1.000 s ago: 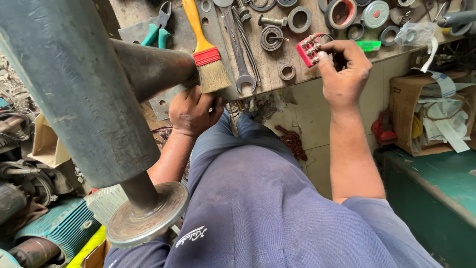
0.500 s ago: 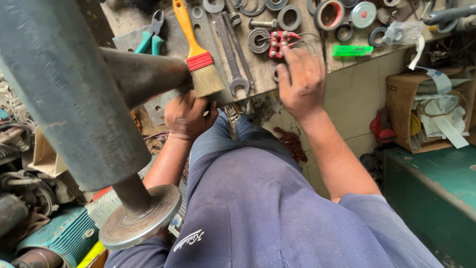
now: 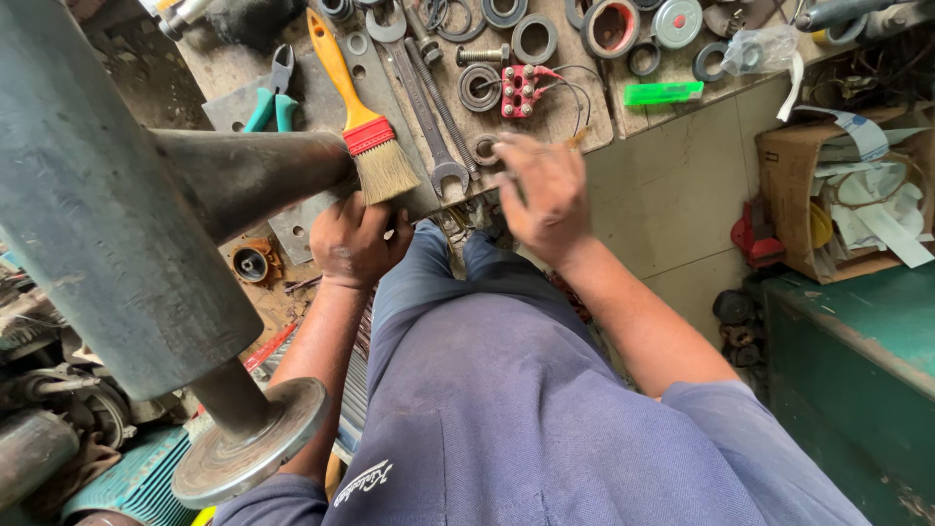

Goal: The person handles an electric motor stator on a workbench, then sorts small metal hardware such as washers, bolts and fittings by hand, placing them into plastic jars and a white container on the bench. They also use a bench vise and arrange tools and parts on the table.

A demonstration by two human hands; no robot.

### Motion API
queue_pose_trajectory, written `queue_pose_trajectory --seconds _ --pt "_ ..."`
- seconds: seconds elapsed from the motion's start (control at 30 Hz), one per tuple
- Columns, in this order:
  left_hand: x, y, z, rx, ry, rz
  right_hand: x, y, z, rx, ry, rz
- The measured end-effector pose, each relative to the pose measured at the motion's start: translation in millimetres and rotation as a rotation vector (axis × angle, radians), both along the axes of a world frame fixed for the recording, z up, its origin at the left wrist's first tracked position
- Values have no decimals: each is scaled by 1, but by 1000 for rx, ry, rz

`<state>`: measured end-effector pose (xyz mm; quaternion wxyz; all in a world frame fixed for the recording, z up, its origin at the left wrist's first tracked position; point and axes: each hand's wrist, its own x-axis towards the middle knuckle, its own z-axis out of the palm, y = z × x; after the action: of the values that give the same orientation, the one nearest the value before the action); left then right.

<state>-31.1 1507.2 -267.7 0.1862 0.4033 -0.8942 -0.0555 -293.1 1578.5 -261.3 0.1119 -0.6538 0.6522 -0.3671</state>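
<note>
Lying at the tabletop (image 3: 584,117) edge: a small bearing (image 3: 484,149), between the wrench (image 3: 429,107) and the right hand (image 3: 545,195). Reaching for it with fingers loosely curled, touching or just short of it, not yet pinching; hard to tell through blur. Gripping something low at the edge with the left hand (image 3: 355,239), fingers closed, object hidden. Sitting untouched nearby: red terminal block (image 3: 521,90), paintbrush (image 3: 365,127).

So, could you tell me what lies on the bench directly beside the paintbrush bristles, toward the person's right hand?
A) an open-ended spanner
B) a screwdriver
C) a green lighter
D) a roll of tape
A: the open-ended spanner lies along the bench just right of the paintbrush, its jaw end near the right hand.
</note>
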Motion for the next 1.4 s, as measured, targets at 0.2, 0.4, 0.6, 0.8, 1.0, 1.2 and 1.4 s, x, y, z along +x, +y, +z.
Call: queue_pose_trajectory --seconds 0.2,0.4,0.6,0.8,1.0,1.2,1.4 --pt "1 1 -1 3 -5 1 -38 -2 3 15 12 -137" --pt "1 2 -1 6 -2 5 -26 -11 11 26 100 79" --pt "0 2 0 1 4 1 -13 -13 6 -13 87 88" --pt "2 2 -1 9 5 11 -35 2 -11 259 -1099 -55" --pt "4 1 -1 9 21 -6 -30 -1 -8 168 -797 -19" --pt "1 1 3 -8 31 -15 -8 -14 0 63 135 23" --pt "1 1 3 -10 33 -22 -13 -7 2 52 72 24"
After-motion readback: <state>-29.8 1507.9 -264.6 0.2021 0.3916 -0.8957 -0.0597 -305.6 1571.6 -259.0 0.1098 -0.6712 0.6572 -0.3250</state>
